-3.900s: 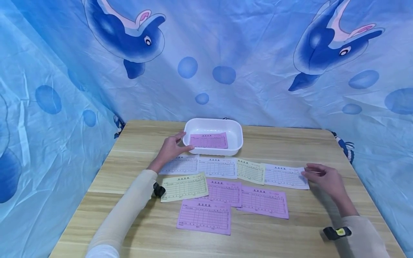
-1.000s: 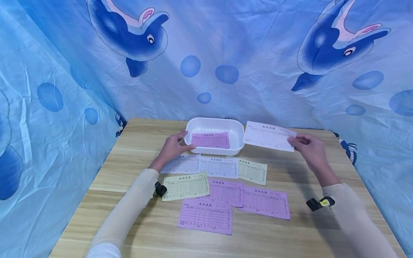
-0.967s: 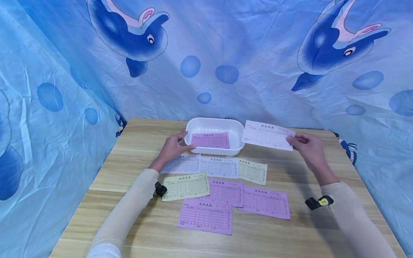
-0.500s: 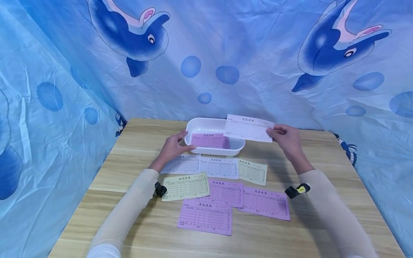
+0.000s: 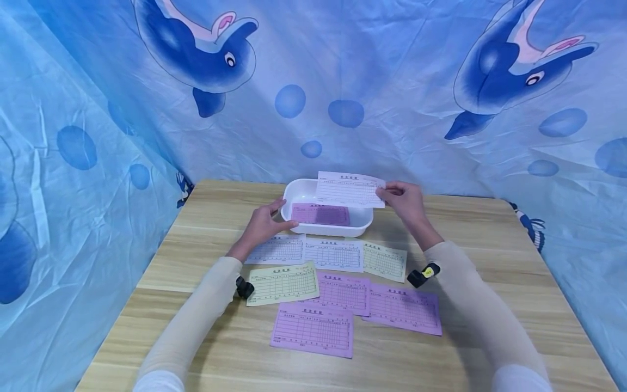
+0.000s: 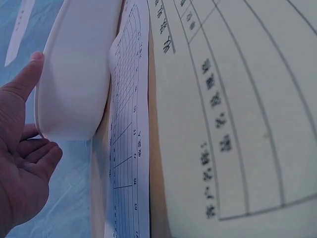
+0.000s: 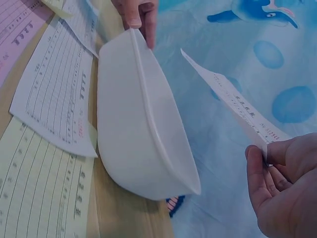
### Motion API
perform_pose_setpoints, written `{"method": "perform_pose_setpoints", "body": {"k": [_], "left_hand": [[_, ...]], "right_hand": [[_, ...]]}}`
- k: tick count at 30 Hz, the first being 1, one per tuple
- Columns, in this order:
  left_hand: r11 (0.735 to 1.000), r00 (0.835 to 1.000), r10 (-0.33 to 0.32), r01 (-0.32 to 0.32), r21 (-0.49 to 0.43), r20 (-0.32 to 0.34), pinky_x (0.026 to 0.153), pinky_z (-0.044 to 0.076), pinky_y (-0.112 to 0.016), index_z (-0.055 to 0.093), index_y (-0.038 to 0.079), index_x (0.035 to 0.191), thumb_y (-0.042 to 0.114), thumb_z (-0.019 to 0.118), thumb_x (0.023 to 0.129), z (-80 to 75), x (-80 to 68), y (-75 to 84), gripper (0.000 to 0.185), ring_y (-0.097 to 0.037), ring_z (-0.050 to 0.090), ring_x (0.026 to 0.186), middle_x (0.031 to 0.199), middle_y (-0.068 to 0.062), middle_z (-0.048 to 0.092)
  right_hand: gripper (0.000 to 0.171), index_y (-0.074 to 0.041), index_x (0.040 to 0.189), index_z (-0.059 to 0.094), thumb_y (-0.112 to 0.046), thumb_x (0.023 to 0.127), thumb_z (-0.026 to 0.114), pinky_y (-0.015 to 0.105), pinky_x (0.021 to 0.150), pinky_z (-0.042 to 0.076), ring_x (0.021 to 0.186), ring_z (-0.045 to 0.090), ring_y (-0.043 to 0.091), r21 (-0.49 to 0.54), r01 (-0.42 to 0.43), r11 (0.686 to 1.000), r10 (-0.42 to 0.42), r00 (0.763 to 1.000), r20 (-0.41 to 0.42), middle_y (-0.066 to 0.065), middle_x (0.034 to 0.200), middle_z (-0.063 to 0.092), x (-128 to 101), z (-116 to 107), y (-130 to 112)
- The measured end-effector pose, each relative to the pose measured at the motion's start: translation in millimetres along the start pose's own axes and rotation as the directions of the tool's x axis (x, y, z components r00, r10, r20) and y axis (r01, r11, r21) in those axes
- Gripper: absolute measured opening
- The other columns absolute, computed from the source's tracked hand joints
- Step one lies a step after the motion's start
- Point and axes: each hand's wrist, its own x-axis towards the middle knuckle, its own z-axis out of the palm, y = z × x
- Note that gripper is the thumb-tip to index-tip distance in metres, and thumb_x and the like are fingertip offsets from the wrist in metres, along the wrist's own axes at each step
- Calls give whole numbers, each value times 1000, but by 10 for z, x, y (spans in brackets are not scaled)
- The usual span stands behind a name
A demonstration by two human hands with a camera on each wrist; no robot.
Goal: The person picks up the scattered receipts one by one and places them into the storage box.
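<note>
My right hand (image 5: 403, 200) pinches a white printed slip (image 5: 350, 189) by its right end and holds it in the air over the white plastic tray (image 5: 361, 223). In the right wrist view the white slip (image 7: 233, 102) hangs above the tray (image 7: 143, 139), pinched by my right hand (image 7: 277, 183). A pink slip (image 5: 319, 214) lies flat inside the tray. My left hand (image 5: 266, 222) holds the tray's left rim, thumb on top; in the left wrist view my left hand (image 6: 22, 148) lies against the tray's wall (image 6: 74, 84).
Several slips lie on the wooden table (image 5: 490, 256) in front of the tray: white ones (image 5: 333, 253), yellow ones (image 5: 281, 283) and pink ones (image 5: 312, 329). Blue dolphin-print cloth (image 5: 392, 98) hangs behind and at both sides.
My right hand picked the white slip off the table's right side, lifted it and carried it left until it hangs over the tray. The left hand stayed on the tray's rim.
</note>
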Motion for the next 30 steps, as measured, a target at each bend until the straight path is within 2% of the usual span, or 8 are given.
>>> {"method": "perform_pose_setpoints", "body": {"k": [4, 8, 11, 16, 23, 30], "left_hand": [[1000, 1000, -1, 1, 2, -3, 113, 44, -47, 43, 0, 152, 47, 87, 80, -3, -1, 8, 97, -38, 43, 143, 164, -15, 33], [1000, 1000, 8, -8, 11, -3, 113, 44, -46, 43, -1, 152, 46, 87, 79, -5, 8, 12, 97, -39, 44, 143, 163, -16, 34], [1000, 1000, 11, -11, 17, -1, 112, 44, -46, 42, -1, 152, 44, 88, 80, -3, 11, 16, 96, -39, 44, 142, 163, -17, 33], [1000, 1000, 11, -11, 21, -4, 112, 44, -45, 43, -1, 152, 42, 88, 80, 1, 0, 25, 95, -39, 45, 142, 162, -18, 34], [999, 1000, 16, -16, 29, -3, 114, 42, -45, 44, 0, 152, 45, 87, 80, 4, -9, 22, 95, -38, 43, 143, 163, -17, 34], [999, 1000, 0, 0, 33, -2, 115, 43, -45, 44, 1, 152, 46, 86, 81, 1, -10, 17, 95, -37, 43, 144, 163, -16, 33]], "right_hand": [[35, 9, 119, 70, -11, 92, 78, 23, 73, 62, 79, 69, 5, 12, -15, 1000, 15, 1000, 11, 3, 92, 73, 55, 135, -3], [34, 7, 119, 71, -14, 92, 77, 31, 81, 63, 83, 70, 7, -14, -37, 999, 38, 999, 23, 17, 105, 74, 94, 247, -5], [34, 5, 120, 71, -15, 93, 77, 34, 84, 63, 86, 70, 11, -36, -51, 998, 52, 998, 35, 22, 112, 73, 115, 318, -14], [33, 4, 120, 71, -14, 94, 76, 35, 86, 63, 91, 71, 17, -49, -67, 997, 70, 996, 56, 22, 113, 73, 145, 442, -33], [33, 5, 119, 72, -14, 92, 78, 46, 90, 61, 83, 72, 17, -62, -82, 995, 87, 993, 75, 23, 110, 74, 196, 600, 46], [29, 4, 115, 73, -12, 91, 77, 37, 82, 64, 86, 73, 20, -119, -70, 990, 82, 992, 101, 21, 111, 75, 231, 702, 131]]}}
